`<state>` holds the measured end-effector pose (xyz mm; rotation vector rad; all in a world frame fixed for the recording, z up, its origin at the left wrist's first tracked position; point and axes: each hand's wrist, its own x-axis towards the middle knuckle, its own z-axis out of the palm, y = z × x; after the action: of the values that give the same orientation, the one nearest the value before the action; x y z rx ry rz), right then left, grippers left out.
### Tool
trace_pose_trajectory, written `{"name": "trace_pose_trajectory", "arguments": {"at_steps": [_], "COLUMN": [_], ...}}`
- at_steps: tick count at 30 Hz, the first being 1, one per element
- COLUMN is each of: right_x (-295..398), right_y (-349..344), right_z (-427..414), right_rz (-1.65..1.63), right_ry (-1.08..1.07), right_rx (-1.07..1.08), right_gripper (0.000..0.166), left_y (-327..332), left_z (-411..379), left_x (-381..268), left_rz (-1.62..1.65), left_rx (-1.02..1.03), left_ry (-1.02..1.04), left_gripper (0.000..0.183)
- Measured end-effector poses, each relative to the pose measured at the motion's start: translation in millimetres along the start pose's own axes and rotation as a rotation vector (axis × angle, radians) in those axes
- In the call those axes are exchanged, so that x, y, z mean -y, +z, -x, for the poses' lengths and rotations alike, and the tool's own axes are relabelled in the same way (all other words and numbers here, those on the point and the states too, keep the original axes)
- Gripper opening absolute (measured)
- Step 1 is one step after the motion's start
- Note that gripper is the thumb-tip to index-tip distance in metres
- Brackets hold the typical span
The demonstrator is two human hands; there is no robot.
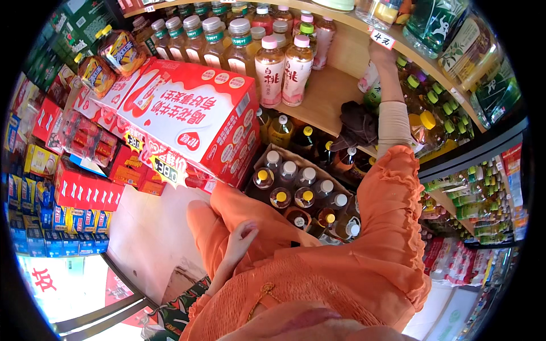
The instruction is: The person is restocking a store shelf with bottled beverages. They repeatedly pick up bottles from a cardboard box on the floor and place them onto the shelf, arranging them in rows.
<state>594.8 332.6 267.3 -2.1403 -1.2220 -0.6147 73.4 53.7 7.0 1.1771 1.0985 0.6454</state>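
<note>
My right hand (381, 53) reaches into a wooden shelf (341, 81), its fingers partly hidden by the upper shelf board and a price tag. Just beside its wrist, a bottle with a pink and white label (368, 77) is partly covered, and I cannot tell whether the hand grips it. A dark cloth (357, 123) lies bunched on the shelf's front edge, against my forearm. Two peach-coloured drink bottles with pink caps (283, 72) stand at the shelf front. Loosely curled and with nothing visible in it, my left hand (242, 239) rests over my lap.
A large red and white drink carton (170, 102) sits at left, with two iced tea bottles (106, 64) nearby. Before my knees, an open cardboard box (256, 170) holds several capped bottles. Boxed goods (85, 183) are stacked at far left. Upper shelf bottles (435, 30) overhang at right.
</note>
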Motion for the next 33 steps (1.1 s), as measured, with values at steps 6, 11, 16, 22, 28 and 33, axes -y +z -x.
{"name": "trace_pose_trajectory", "arguments": {"at_steps": [6, 11, 16, 22, 28, 33], "right_x": [-6, 16, 39, 30, 89, 130], "right_y": [24, 30, 1, -29, -83, -114], "right_z": [4, 52, 79, 95, 202, 283], "right_rz": [0.001, -0.302, -0.479, -1.367, -1.773, -1.730], "right_ry": [-0.110, -0.126, -0.017, 0.290, 0.298, 0.053], "right_rx": [0.168, 0.088, 0.223, 0.424, 0.984, 1.290], "right_gripper": [0.038, 0.051, 0.052, 0.045, 0.038, 0.041], "left_y": [4, 0, -9, -9, 12, 46], "left_z": [2, 10, 15, 3, -31, -35], "left_x": [4, -4, 13, -1, -88, -112], "left_rz": [0.078, 0.018, 0.032, 0.013, 0.126, 0.264], "left_rx": [0.038, 0.054, 0.040, 0.067, 0.029, 0.382], "left_ry": [0.069, 0.079, 0.078, 0.048, 0.430, 0.271], "left_gripper": [0.034, 0.036, 0.035, 0.035, 0.053, 0.061]}}
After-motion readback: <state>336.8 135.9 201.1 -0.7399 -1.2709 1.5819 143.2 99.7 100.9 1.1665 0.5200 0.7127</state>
